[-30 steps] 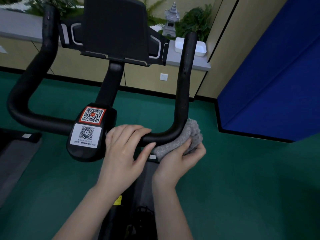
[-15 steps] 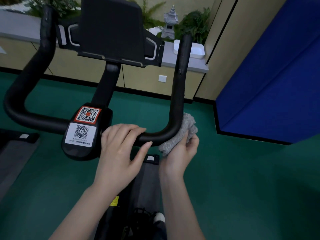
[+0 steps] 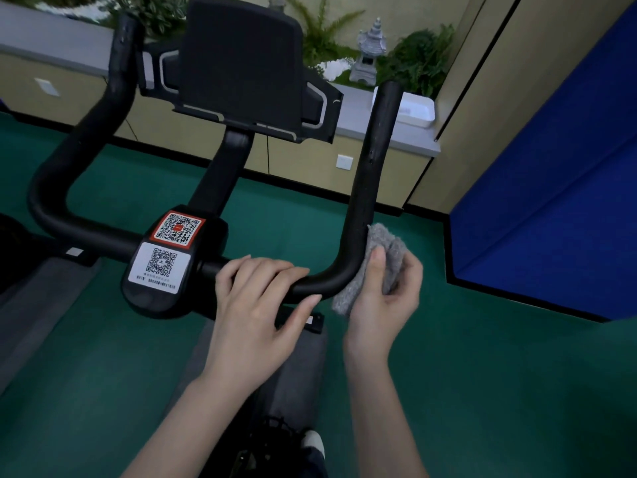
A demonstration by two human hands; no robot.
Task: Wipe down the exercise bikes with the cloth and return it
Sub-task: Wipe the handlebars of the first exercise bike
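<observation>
Since 1 second ago, the right hand point(image 3: 386, 305) has slid the crumpled grey cloth point(image 3: 387, 243) from under the bend of the black tubular handlebar point(image 3: 365, 188) to the bend's outer side, thumb and curled fingers pinching it. The left hand point(image 3: 255, 312) grips just inside the bend, fingers together. Wiping is under way; next, probably a stroke upward.

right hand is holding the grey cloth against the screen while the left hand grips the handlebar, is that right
Not quite. In the head view the right hand holds the grey cloth against the right bend of the handlebar, not against the screen, which sits higher up, untouched. The left hand does grip the handlebar.
</observation>
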